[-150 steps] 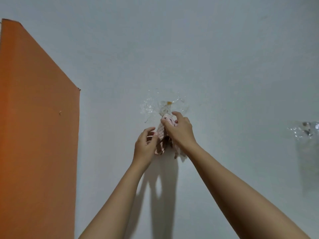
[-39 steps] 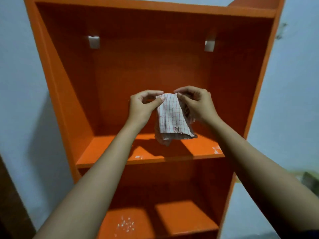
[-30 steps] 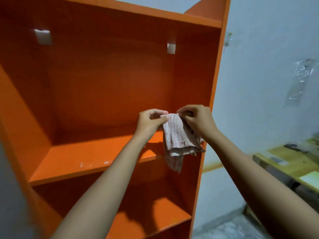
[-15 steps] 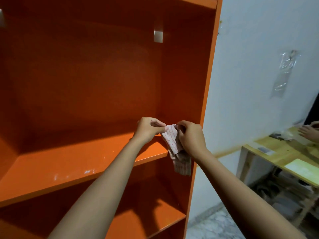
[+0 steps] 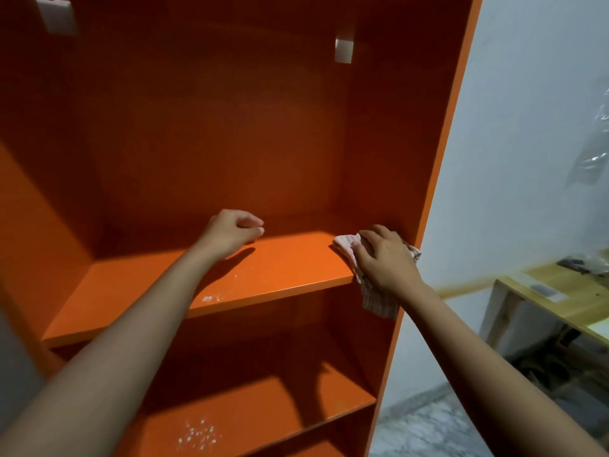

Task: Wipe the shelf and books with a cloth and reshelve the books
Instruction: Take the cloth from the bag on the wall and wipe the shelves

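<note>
**Cloth is coming down on the shelf: wiping is beginning**

Half a second ago both hands were pinching the checked cloth in the air before the bookcase. Now the right hand (image 5: 385, 260) is pressing the cloth (image 5: 344, 242) onto the right end of the middle shelf (image 5: 283, 268), against the side panel, with one corner hanging over the front edge. Its fingers are lying spread and fairly straight, pressing rather than gripping. The left hand (image 5: 232, 230) is free of the cloth, its fingers loosely curled on nothing over the board's middle. White specks (image 5: 211, 297) are lying near the front edge, left of the cloth. No books are showing. Wiping is probably only starting, and a leftward sweep should catch those specks.
</note>
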`<control>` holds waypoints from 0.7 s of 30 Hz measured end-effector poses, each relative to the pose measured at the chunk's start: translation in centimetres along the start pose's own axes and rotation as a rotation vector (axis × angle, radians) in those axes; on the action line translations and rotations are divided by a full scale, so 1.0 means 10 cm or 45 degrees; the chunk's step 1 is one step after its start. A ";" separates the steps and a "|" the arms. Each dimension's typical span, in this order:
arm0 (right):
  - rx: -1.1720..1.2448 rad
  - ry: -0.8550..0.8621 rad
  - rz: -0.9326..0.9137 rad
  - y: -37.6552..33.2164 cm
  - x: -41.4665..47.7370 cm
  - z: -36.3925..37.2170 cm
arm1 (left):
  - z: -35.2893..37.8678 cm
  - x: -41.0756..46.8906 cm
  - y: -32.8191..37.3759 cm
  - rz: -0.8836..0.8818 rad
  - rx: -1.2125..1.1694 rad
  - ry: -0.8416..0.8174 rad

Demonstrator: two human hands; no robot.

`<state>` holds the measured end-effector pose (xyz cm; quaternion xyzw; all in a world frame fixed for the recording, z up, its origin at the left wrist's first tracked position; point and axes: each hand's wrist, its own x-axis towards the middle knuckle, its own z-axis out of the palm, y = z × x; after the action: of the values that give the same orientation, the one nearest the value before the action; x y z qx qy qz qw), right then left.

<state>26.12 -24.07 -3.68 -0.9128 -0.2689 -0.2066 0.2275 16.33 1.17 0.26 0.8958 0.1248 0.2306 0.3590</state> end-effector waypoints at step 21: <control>-0.208 -0.443 -0.010 -0.38 0.05 -0.02 | -0.95 -0.77 -0.89 -0.312 0.584 0.100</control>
<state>24.19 -21.11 -2.06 -0.9492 -0.2901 -0.0677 0.1018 4.39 10.03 -2.45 0.9223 0.2953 0.1856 0.1665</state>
